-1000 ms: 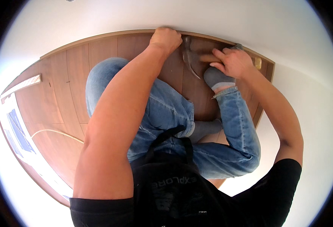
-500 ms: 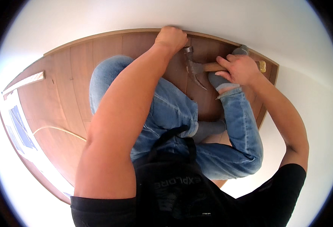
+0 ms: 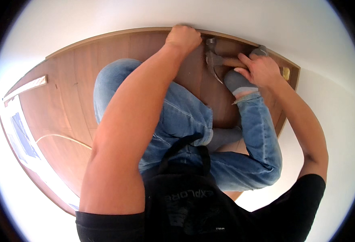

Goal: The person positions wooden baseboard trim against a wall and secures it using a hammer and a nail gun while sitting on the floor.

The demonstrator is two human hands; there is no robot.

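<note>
A: Here's the right hand (image 3: 262,70), closed round the wooden handle (image 3: 232,62) of the hammer (image 3: 214,59), close to the far edge of the brown floor (image 3: 60,105) and over toward its far right corner!

B: And look at the steel end: just beside the left hand (image 3: 184,36), the claw (image 3: 214,73) curving back toward the person.

A: What's that left hand up to?

B: Curled up, knuckles on top, right at the floor's far edge, where the brown trim (image 3: 137,30) meets the white wall (image 3: 226,20). The fingers are tucked under, so I can't tell whether they pinch anything.

A: Past the right hand, out pokes the yellow butt (image 3: 286,74) of the handle, nearest that corner.

B: A grey sock (image 3: 238,82) just beside the same hand, blue jeans (image 3: 181,109) folded between the arms: our person is seated on the planks.

A: Over by the floor's left edge, a pale strip (image 3: 28,86), and nearer the person, a thin yellowish strand (image 3: 66,137) curving toward the left arm.
</note>
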